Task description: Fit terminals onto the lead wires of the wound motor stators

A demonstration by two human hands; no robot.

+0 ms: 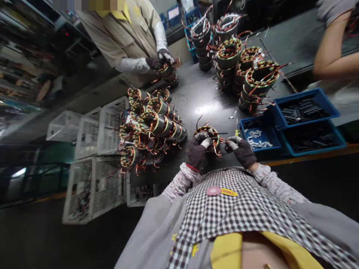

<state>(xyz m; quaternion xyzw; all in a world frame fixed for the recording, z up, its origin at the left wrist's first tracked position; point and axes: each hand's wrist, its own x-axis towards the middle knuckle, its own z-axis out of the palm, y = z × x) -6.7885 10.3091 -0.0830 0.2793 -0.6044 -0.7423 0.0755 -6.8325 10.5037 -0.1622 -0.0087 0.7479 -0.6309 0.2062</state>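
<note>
A wound stator (213, 130), a ring with copper coils and loose leads, sits on the dark table close in front of me. My left hand (197, 151), in a dark glove with pale fingertips, is closed on its near left rim. Just right of the ring, my right hand (243, 152), gloved alike, has its fingers pinched together on the copper lead wires (222, 141) coming from the stator. Dark sleeving shows on a lead beside the ring. A thin tool with a yellow end (237, 131) stands just behind my right fingers; whether they touch it I cannot tell.
Stators lie piled (157, 123) to my left; more stand in stacks (259, 84) at the back right. Blue bins (307, 108) with dark strips and a bin of white pieces (259, 134) are right. White crates (95, 186) stand left. A co-worker (134, 37) handles stators opposite; another's arm (331, 48) is at right.
</note>
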